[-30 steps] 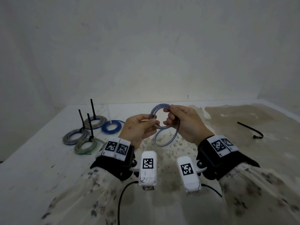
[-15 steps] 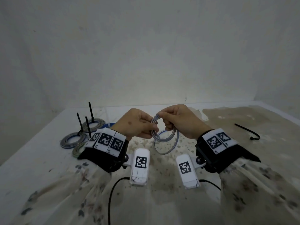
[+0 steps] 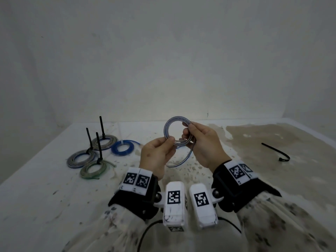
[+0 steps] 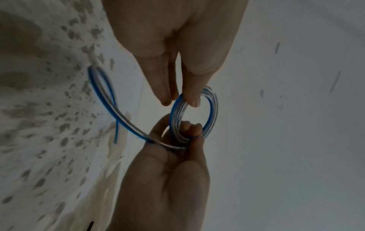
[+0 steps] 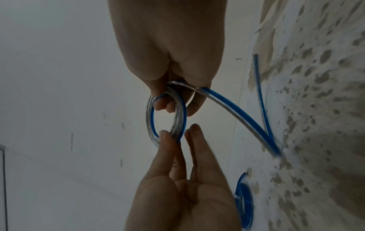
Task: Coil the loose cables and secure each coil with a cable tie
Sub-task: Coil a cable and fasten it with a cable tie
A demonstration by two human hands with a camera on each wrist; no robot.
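Change from half second ago: both hands raised, coil [image 3: 176,131] lifted higher above table [image 3: 45,197] and turned face-on, ring now seen as open circle rather than edge-on loops. Left hand [image 3: 157,155] shifted to coil's near-left rim, fingertips pinching it; earlier it covered left side. Right hand [image 3: 203,144] still grips right rim, loose tail [image 3: 179,163] now trailing shorter beneath. View tilted down slightly: blue tied coil [image 3: 122,147] at left, hidden behind left wrist half second ago, visible again.
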